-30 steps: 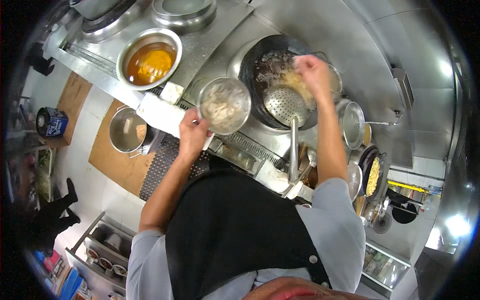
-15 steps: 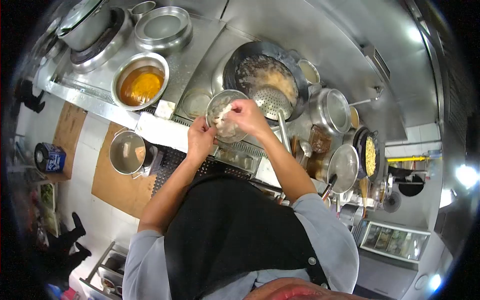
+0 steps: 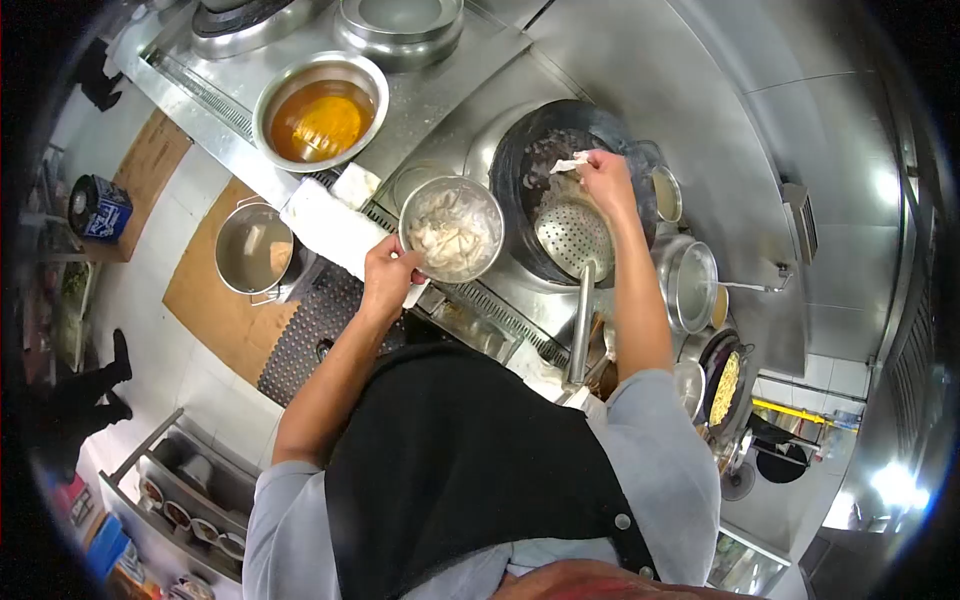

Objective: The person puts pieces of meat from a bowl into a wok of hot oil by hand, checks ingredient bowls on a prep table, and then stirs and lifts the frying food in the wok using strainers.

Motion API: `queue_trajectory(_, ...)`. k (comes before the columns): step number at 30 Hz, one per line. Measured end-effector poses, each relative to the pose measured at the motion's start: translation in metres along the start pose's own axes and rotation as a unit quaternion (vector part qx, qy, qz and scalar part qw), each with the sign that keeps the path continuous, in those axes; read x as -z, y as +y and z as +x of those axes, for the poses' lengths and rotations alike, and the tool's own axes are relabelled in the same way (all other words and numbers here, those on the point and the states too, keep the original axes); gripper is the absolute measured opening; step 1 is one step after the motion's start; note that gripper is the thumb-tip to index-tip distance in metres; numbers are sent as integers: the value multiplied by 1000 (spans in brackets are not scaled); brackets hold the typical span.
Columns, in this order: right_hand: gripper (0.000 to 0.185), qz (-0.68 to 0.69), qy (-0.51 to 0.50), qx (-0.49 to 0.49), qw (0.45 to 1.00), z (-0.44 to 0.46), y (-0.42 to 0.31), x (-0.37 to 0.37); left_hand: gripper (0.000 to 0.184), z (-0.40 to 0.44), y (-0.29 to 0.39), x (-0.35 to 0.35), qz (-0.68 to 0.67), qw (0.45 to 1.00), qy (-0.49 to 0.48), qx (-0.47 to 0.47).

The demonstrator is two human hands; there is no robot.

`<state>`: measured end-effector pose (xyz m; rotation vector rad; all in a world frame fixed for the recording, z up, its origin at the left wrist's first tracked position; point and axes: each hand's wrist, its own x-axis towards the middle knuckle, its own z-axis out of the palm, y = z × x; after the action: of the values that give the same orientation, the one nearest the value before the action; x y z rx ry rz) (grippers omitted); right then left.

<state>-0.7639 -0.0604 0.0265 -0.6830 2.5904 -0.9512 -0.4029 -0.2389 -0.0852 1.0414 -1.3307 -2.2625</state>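
Observation:
My left hand [image 3: 390,278] grips the rim of a metal bowl [image 3: 492,212], which holds pale, wet-looking raw strips [image 3: 448,240]. Over the far side of a dark wok [image 3: 508,190], my right hand [image 3: 608,182] pinches a whitish strip [image 3: 570,163] of the same look. Dark liquid shows inside the wok. A perforated strainer ladle [image 3: 572,236] rests in it, its handle pointing toward me and touched by neither hand.
Left of the wok stands a steel basin of orange oil [image 3: 320,122]. A pot [image 3: 254,246] with pale chunks is lower left. Lidded pots [image 3: 690,284] and a pan of yellow noodles [image 3: 725,388] line the right. Someone's dark-clad legs [image 3: 85,405] show at far left.
My right hand has left the bowl and moved right, over the wok, with a pale strip in its fingers. The left hand still has the bowl. The camera view has shifted.

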Motion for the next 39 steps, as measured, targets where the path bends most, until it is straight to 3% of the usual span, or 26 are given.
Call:
queue_trajectory(1,27,-124,-6,-6,992,17,18,-1,14,-1,-2,1,-6,1000,6,-4)
queue_trajectory(2,27,-121,-4,-9,993,28,31,10,14,-5,0,1,-2,1000,4,-3)
queue_trajectory(4,27,-231,195,108,947,42,50,31,12,-11,11,2,-2,1000,4,4)
queue_trajectory(7,25,-120,258,132,950,0,1,51,11,-19,24,0,16,999,-8,-27)
queue_trajectory(9,26,-79,130,54,987,-80,-81,26,17,-27,40,-2,48,995,-41,-74)
queue_trajectory(11,26,-36,-42,108,993,-137,-115,-23,19,-33,52,-11,82,986,-57,-131)
queue_trajectory(12,25,-47,-77,251,964,-145,-91,-60,19,-37,56,-15,84,985,-67,-134)
queue_trajectory(13,28,-95,-78,307,944,-168,-107,-84,19,-40,60,-19,109,975,-85,-173)
queue_trajectory(14,29,-157,-5,344,926,-191,-122,-100,19,-43,62,-22,132,963,-103,-211)
queue_trajectory(18,25,-126,17,267,955,-197,-101,-121,17,-40,50,-22,226,924,-133,-277)
queue_trajectory(20,24,-82,29,214,973,-195,-85,-105,18,-58,60,-24,170,964,-143,-143)
queue_trajectory(22,20,34,37,137,989,-194,-69,-85,18,-57,54,-19,135,974,-143,-113)
queue_trajectory(24,18,146,-9,-39,989,-193,-95,-41,20,-58,59,-18,112,984,-128,-55)
queue_trajectory(26,17,183,36,10,982,-171,-82,-12,19,-47,49,-10,102,988,-109,-40)
queue_trajectory(29,20,167,66,-1,984,-120,-64,17,19,-35,38,-3,76,994,-74,-25)
queue_trajectory(33,23,186,43,-38,981,-46,-10,0,15,-26,26,5,50,998,-35,-6)
queue_trajectory(35,27,-100,62,60,991,-11,20,-14,8,-27,27,6,75,997,-10,18)
queue_trajectory(37,31,-135,63,65,987,11,32,-15,5,-30,28,5,63,998,-3,15)
queue_trajectory(39,29,-176,153,57,971,28,28,-5,4,-32,33,3,52,999,0,10)
